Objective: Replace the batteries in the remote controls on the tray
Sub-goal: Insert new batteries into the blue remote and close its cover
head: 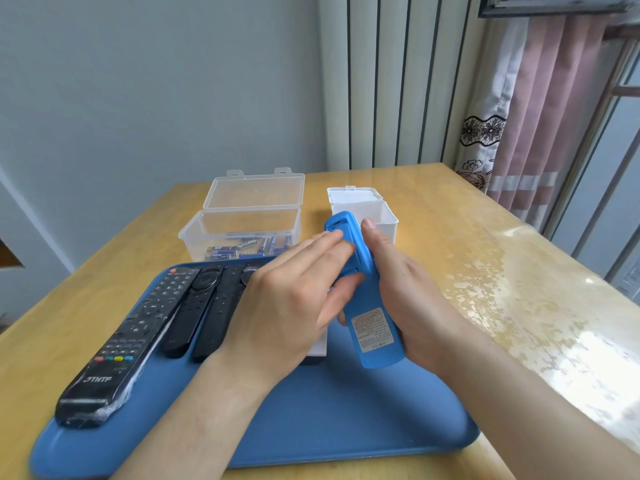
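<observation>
A blue remote (372,327) is held back side up above the blue tray (329,420), its label facing me. My right hand (412,292) grips it from the right, thumb along its upper edge. My left hand (294,296) rests its fingers on the upper back of that remote, thumb against its left side. Three black remotes lie on the tray's left: a long wrapped one (131,341) and two slim ones (192,310) (221,306). A white remote (320,348) is mostly hidden under my left hand. Batteries (239,249) lie in a clear box.
An open clear plastic box (242,216) stands behind the tray. Right of it sits a small white open box (367,209). The wooden table (485,271) has a glossy right side. Curtains and a window are at the far right.
</observation>
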Action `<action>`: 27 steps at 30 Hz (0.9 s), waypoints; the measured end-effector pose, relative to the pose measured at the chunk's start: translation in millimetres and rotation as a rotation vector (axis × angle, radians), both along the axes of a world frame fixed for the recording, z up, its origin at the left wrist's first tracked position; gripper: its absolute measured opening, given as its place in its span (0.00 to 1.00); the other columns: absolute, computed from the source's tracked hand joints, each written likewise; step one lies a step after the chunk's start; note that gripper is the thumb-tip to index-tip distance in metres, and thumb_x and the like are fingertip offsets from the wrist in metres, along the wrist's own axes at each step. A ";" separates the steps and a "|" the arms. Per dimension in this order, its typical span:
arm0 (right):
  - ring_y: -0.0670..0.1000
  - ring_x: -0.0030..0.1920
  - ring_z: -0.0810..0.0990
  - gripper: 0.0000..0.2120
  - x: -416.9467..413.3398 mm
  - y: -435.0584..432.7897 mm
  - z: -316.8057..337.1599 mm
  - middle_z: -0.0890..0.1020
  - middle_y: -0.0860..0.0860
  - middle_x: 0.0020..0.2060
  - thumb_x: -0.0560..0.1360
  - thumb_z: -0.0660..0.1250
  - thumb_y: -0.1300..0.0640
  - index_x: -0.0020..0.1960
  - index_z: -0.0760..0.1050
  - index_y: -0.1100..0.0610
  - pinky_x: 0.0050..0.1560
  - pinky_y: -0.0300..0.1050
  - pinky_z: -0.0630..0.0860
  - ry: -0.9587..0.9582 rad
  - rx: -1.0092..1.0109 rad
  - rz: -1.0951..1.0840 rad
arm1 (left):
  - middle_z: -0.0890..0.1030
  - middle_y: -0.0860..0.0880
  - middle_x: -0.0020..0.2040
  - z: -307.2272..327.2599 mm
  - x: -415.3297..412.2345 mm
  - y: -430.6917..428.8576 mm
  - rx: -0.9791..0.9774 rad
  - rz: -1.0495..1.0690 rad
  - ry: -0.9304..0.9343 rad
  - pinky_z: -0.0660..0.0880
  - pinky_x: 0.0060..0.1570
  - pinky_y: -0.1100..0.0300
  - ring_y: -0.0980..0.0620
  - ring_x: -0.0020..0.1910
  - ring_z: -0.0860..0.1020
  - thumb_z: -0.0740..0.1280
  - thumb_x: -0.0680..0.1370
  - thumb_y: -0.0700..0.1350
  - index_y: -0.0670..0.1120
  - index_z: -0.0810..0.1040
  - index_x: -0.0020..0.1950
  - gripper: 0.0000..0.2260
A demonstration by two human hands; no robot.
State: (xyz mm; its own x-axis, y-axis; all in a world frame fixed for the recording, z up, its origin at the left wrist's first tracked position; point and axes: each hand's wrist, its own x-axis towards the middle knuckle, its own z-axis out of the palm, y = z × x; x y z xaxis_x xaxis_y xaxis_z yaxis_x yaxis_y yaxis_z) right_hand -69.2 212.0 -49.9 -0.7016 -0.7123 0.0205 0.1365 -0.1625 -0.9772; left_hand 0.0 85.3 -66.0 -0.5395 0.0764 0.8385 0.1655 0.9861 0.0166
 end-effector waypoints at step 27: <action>0.49 0.45 0.85 0.20 5.6 -7.0 -2.4 0.86 0.48 0.46 0.80 0.55 0.37 0.56 0.81 0.47 0.35 0.41 0.77 -0.035 -0.018 -0.062 | 0.85 0.42 0.50 -1.2 -1.2 1.6 -0.228 0.039 0.282 0.81 0.51 0.52 0.46 0.49 0.84 0.71 0.77 0.38 0.36 0.84 0.51 0.07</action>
